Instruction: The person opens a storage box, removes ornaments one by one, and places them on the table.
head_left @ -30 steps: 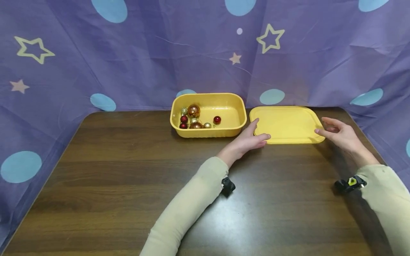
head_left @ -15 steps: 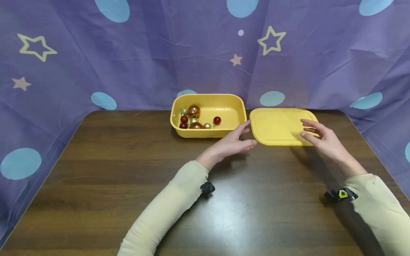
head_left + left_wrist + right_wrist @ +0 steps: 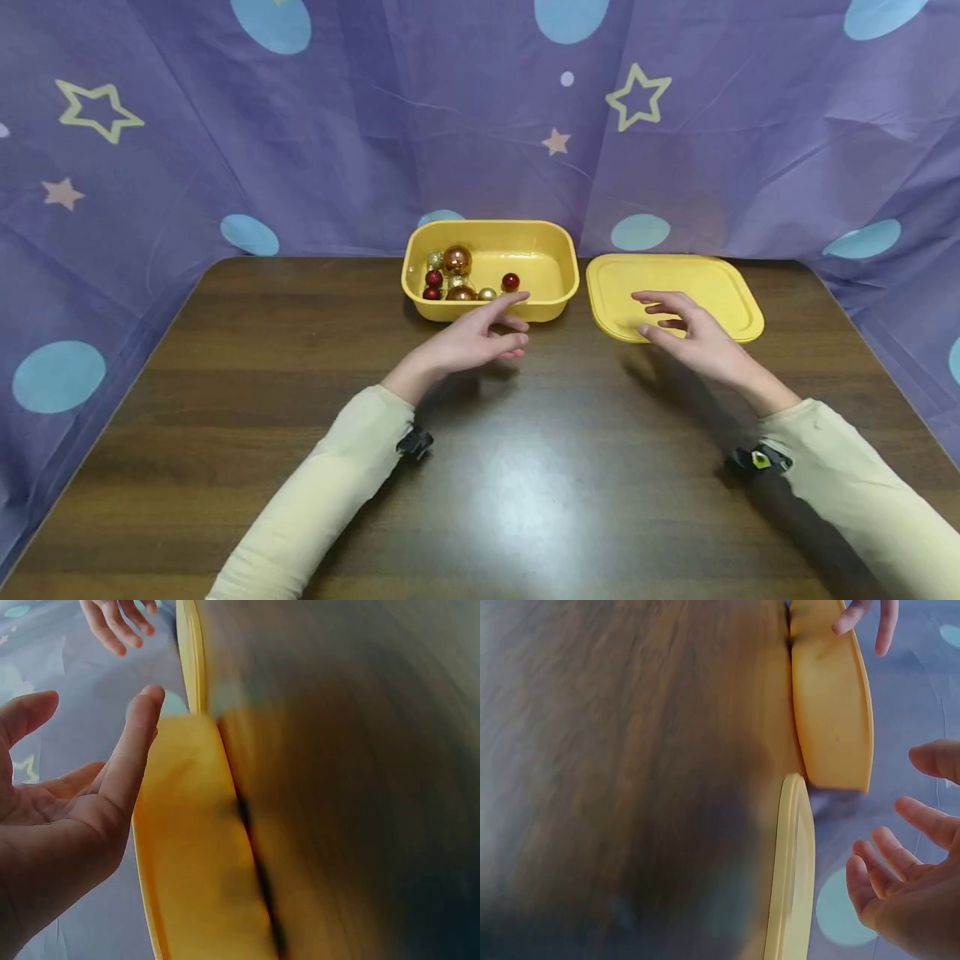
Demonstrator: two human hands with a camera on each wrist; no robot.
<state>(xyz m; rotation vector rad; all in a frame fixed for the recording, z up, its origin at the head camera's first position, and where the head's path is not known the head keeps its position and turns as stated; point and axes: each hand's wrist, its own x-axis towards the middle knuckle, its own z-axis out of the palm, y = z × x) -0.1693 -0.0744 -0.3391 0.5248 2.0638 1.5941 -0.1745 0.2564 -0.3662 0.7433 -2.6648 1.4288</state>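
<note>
a yellow lid [image 3: 675,293] lies flat on the far right of the brown table [image 3: 225,400], just to the right of a yellow tub [image 3: 491,271], their edges nearly meeting. the right hand [image 3: 686,333] hovers over the lid's near left corner, fingers spread and loosely bent, gripping nothing; whether the fingertips graze the lid is hard to tell, as the wrist views are blurred. the left hand [image 3: 472,337] hangs just in front of the tub's near wall, palm turned inward, fingers relaxed and almost straight, empty too. inside the tub, towards its left end, sit small ornament balls [image 3: 453,279] in red, gold and copper. beige sleeves [image 3: 330,492] cover both forearms. behind the table hangs a purple cloth [image 3: 225,125] with pale stars and blue dots.
</note>
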